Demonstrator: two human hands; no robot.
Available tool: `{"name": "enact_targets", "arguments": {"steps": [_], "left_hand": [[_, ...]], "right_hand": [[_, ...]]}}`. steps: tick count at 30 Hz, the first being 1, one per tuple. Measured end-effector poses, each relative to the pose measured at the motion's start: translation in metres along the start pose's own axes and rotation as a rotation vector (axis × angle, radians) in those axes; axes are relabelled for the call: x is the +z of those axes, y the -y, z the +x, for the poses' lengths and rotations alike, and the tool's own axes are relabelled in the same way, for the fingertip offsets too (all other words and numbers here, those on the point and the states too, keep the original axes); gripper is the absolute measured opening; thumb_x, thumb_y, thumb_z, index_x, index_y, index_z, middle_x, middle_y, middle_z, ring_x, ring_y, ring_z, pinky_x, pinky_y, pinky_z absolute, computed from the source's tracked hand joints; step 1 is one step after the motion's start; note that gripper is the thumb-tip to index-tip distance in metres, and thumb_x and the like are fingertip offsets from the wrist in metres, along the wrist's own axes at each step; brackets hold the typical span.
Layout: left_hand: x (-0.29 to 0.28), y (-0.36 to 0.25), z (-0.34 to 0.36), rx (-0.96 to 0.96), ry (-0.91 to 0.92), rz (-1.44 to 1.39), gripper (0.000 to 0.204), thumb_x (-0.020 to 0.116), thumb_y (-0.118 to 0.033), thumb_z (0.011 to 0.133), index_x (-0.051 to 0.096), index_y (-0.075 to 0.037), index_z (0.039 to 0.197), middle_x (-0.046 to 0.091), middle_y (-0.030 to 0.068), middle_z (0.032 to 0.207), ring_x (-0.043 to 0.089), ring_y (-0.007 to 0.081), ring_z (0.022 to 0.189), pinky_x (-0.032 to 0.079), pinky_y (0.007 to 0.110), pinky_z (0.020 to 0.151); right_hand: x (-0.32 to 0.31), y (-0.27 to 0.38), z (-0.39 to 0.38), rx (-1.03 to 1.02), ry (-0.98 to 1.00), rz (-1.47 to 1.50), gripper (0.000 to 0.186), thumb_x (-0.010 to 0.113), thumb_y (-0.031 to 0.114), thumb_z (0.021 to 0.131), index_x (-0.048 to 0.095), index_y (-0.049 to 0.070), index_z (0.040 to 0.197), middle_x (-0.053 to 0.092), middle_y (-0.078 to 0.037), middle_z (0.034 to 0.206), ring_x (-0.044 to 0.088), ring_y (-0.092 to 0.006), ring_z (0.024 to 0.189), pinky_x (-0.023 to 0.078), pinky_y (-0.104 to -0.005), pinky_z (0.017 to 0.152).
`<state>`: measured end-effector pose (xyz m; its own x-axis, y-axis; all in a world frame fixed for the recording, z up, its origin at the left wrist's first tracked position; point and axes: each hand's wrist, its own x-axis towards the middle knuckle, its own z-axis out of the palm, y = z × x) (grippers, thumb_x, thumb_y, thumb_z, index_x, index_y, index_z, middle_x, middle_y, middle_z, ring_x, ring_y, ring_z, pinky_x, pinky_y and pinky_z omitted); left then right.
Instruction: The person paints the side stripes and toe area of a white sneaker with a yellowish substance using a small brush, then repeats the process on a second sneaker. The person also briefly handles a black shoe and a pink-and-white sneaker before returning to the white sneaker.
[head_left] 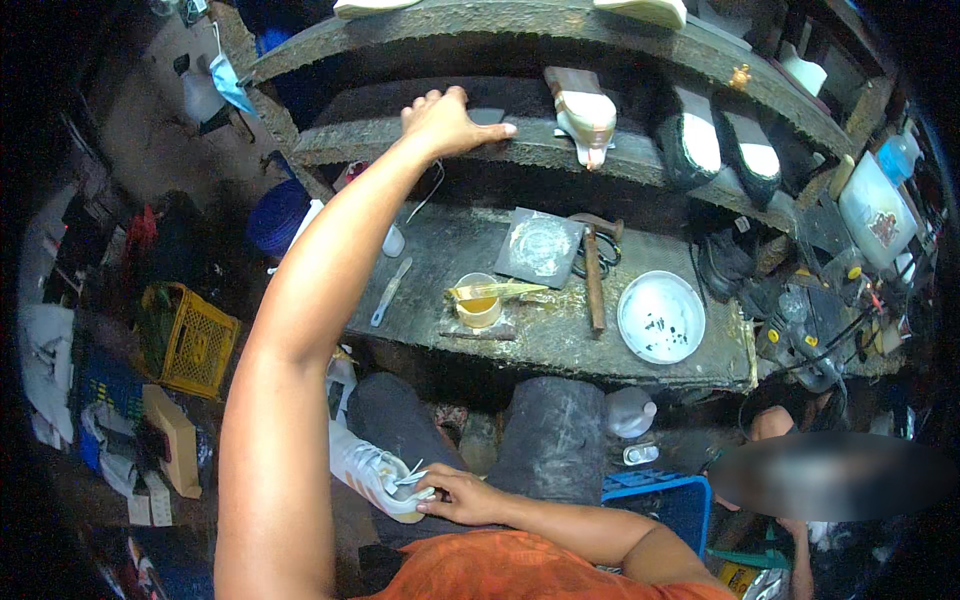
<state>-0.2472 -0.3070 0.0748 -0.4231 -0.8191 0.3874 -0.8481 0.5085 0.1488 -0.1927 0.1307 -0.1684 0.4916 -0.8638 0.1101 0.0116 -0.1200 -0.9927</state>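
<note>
My left hand (pixel 440 127) reaches far out to the middle shelf (pixel 520 152), its thumb stretched sideways by the shelf's front edge. A flat grey piece (pixel 487 116) lies beside the thumb, and no object shows in that hand. Low in the picture, my right hand (pixel 462 497) has its fingers closed on the toe end of a white sneaker (pixel 368 470) with pale laces. The sneaker lies by my lap, its other end partly behind my left forearm.
The bench holds a cup of amber liquid (pixel 479 312) with a brush across it, a hammer (pixel 595 285), a grey square board (pixel 540 248), a white bowl (pixel 661 316) and a pale spatula (pixel 391 291). Shoes (pixel 695 140) stand on the shelf. Another person sits at lower right.
</note>
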Motion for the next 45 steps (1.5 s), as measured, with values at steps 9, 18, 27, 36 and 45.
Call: {"name": "enact_targets", "arguments": {"steps": [9, 18, 27, 36, 45], "left_hand": [[0.008, 0.034, 0.075, 0.252, 0.377, -0.123, 0.052, 0.073, -0.029, 0.086, 0.063, -0.023, 0.137, 0.063, 0.0169, 0.136, 0.058, 0.0335, 0.128, 0.045, 0.038, 0.11], [0.031, 0.031, 0.073, 0.278, 0.193, -0.229, 0.056, 0.064, -0.023, 0.091, 0.053, -0.032, 0.146, 0.03, 0.025, 0.161, 0.034, 0.0413, 0.147, 0.032, 0.04, 0.12], [-0.09, 0.131, -0.153, 0.164, -0.189, -0.492, 0.054, 0.065, -0.038, 0.097, 0.058, -0.007, 0.14, 0.054, 0.0226, 0.144, 0.048, 0.0323, 0.138, 0.042, 0.039, 0.11], [-0.06, 0.096, -0.459, -0.728, -0.061, -1.95, 0.082, 0.059, -0.057, 0.096, 0.024, -0.013, 0.156, 0.04, 0.0208, 0.152, 0.05, 0.0354, 0.134, 0.052, 0.052, 0.1], [-0.043, 0.118, -0.516, -0.705, -0.079, -2.035, 0.086, 0.074, -0.04, 0.082, 0.037, -0.003, 0.15, 0.06, 0.0161, 0.132, 0.067, 0.029, 0.11, 0.06, 0.046, 0.09]], "right_hand": [[0.0, -0.009, 0.001, 0.024, -0.009, 0.004, 0.032, 0.074, 0.025, 0.093, 0.064, 0.004, 0.115, 0.058, -0.009, 0.111, 0.064, -0.0205, 0.09, 0.054, -0.0328, 0.075], [-0.005, -0.005, 0.006, 0.022, 0.032, -0.004, 0.031, 0.075, 0.022, 0.092, 0.064, 0.003, 0.115, 0.059, -0.011, 0.112, 0.064, -0.0213, 0.09, 0.054, -0.0332, 0.077], [-0.026, 0.036, -0.008, -0.16, -0.33, -0.086, 0.029, 0.081, 0.009, 0.083, 0.068, 0.003, 0.107, 0.065, -0.016, 0.115, 0.064, -0.0303, 0.107, 0.05, -0.038, 0.092], [-0.029, 0.111, 0.009, -0.388, -0.182, -0.771, 0.041, 0.077, 0.007, 0.071, 0.069, 0.012, 0.111, 0.06, -0.019, 0.127, 0.062, -0.0377, 0.108, 0.053, -0.0436, 0.089], [-0.145, 0.09, 0.039, 0.176, -0.917, 0.394, 0.028, 0.068, 0.023, 0.098, 0.06, 0.0, 0.113, 0.068, -0.012, 0.094, 0.068, -0.021, 0.082, 0.06, -0.036, 0.071]]}}
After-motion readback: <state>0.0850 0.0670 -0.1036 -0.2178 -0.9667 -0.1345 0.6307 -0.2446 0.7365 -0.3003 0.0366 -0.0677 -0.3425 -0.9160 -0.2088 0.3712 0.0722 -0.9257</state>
